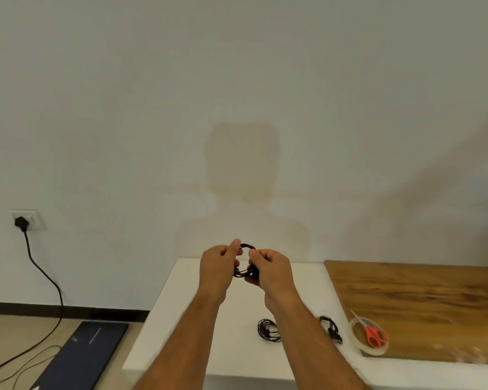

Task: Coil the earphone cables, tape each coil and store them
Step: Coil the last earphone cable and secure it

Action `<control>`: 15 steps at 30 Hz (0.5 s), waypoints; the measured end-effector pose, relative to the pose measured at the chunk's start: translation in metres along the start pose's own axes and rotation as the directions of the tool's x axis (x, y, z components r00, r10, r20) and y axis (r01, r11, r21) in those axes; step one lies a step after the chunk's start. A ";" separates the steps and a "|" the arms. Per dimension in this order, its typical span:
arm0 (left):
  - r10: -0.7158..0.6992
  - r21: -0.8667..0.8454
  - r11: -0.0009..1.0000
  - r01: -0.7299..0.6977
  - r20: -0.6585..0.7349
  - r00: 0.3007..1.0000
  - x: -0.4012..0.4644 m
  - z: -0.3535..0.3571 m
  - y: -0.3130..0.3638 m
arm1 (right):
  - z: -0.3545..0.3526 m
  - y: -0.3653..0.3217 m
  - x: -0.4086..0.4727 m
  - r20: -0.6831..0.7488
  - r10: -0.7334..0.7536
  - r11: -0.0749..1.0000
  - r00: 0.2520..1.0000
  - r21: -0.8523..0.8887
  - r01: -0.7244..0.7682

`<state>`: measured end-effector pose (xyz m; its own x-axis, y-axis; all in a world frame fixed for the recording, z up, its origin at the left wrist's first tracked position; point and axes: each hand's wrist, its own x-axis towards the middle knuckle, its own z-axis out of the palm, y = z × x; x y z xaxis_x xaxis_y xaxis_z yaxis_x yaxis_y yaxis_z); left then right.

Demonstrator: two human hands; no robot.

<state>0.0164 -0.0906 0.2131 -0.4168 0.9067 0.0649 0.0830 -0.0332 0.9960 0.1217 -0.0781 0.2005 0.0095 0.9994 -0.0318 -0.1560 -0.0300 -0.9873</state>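
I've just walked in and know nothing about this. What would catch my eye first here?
Two bare arms reach forward, the left hand and right hand holding a black earphone coil up before the pale wall. Lower down, two more coils lie on the white table, and red scissors rest on a tape roll to the right.

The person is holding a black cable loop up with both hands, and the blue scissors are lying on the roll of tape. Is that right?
Not quite. The scissors have red handles, not blue, as the head view shows. The rest holds: both the left hand and right hand hold the black cable loop, and the scissors lie on the tape roll.
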 end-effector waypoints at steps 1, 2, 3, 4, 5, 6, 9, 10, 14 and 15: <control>-0.042 -0.007 0.999 0.042 0.008 0.999 0.006 -0.001 -0.014 | 0.000 0.012 0.008 -0.004 0.030 0.999 1.000 -0.040 -0.030; -0.073 -0.008 0.997 0.073 0.019 0.997 0.012 -0.003 -0.030 | 0.000 0.026 0.016 -0.012 0.065 0.995 0.998 -0.075 -0.066; -0.093 -0.001 0.996 0.093 0.034 0.995 0.017 -0.004 -0.046 | -0.001 0.039 0.023 -0.026 0.098 0.989 0.995 -0.108 -0.100; -0.114 0.011 0.993 0.114 0.051 0.992 0.020 -0.006 -0.061 | -0.003 0.052 0.031 -0.041 0.123 0.981 0.992 -0.144 -0.127; -0.145 0.033 0.989 0.144 0.066 0.987 0.024 -0.007 -0.079 | -0.004 0.069 0.038 -0.053 0.150 0.969 0.987 -0.189 -0.157; -0.176 0.072 0.983 0.170 0.080 0.981 0.029 -0.008 -0.097 | -0.005 0.084 0.046 -0.059 0.171 0.954 0.984 -0.241 -0.180; -0.240 0.261 0.941 0.216 0.063 0.969 0.044 -0.009 -0.148 | -0.006 0.130 0.066 -0.072 0.232 0.891 0.970 -0.385 -0.241; -0.248 0.350 0.911 0.218 0.042 0.968 0.048 -0.009 -0.165 | -0.004 0.146 0.072 -0.073 0.250 0.862 0.966 -0.438 -0.256; -0.229 0.640 0.740 0.205 -0.046 0.972 0.053 -0.012 -0.211 | 0.008 0.195 0.088 -0.032 0.271 0.600 0.962 -0.776 -0.194; -0.236 0.670 0.713 0.209 -0.051 0.970 0.056 -0.013 -0.221 | 0.011 0.204 0.090 -0.022 0.269 0.512 0.963 -0.844 -0.163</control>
<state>-0.0368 -0.0384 -0.0022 -0.4706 0.8660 -0.1690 0.5784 0.4474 0.6821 0.0795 0.0061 -0.0025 -0.0107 0.9540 -0.2998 0.7519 -0.1899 -0.6313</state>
